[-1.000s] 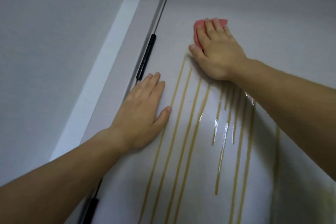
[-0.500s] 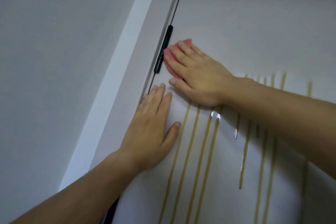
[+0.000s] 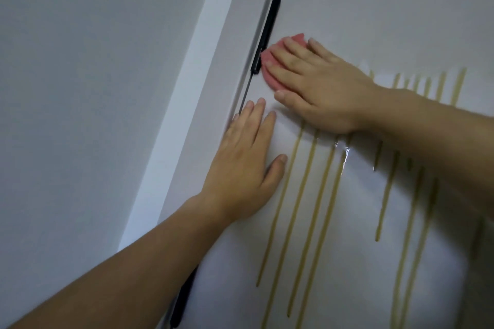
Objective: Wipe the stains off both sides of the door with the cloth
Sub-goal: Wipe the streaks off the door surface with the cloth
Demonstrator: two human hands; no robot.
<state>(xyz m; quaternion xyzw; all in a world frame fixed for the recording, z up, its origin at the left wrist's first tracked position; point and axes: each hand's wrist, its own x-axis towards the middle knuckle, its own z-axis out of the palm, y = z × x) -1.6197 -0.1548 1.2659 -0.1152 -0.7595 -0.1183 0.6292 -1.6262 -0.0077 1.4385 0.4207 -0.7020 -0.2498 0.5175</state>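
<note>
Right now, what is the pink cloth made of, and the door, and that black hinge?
The cloth looks like soft matte fabric, maybe microfibre: it flattens under the right hand. The door looks like smooth painted or laminated board; wet drips glint on it. What lies beneath cannot be told. The hinge looks like black-coated metal, rigid with a dull sheen, though it could be plastic.

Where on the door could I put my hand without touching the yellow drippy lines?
Bare patches: the door above the right hand and pink cloth, and the strip along the hinge edge by the left hand. Crowded: the yellow streaks fill everything below and right of both hands.
</note>
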